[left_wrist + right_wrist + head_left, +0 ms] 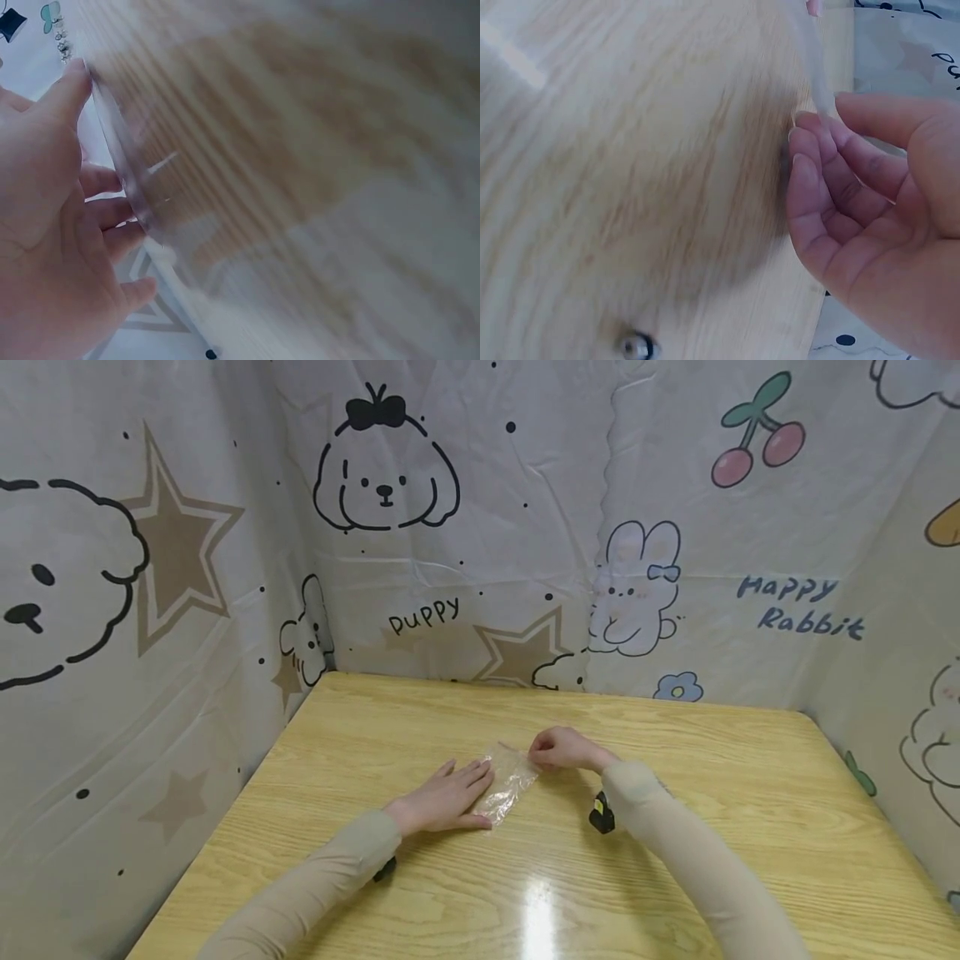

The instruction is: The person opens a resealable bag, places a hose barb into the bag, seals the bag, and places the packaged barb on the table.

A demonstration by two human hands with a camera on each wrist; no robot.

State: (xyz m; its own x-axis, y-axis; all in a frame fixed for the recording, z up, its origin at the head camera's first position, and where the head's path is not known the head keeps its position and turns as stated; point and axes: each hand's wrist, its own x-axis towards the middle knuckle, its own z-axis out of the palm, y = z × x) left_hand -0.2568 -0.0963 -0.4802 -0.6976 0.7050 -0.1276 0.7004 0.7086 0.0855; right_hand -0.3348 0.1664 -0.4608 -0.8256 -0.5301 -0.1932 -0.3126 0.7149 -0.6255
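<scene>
A clear plastic bag (510,787) lies on the wooden table between the two hands, shiny and slightly wrinkled. My left hand (452,796) rests on its left side with fingers spread. In the left wrist view, the thumb and fingertips of that hand (56,202) lie along the bag's film. At the upper right corner of the bag, my right hand (564,748) pinches the edge. The right wrist view shows thumb and forefinger of this hand (870,172) on the thin clear strip, the other fingers curled below.
A light wood-grain table (750,793) spreads under both arms. Patterned cloth (525,527) hangs along its back and sides. Small black devices sit below the right wrist (602,814) and the left wrist (385,869). A small round metallic thing (637,346) shows low in the right wrist view.
</scene>
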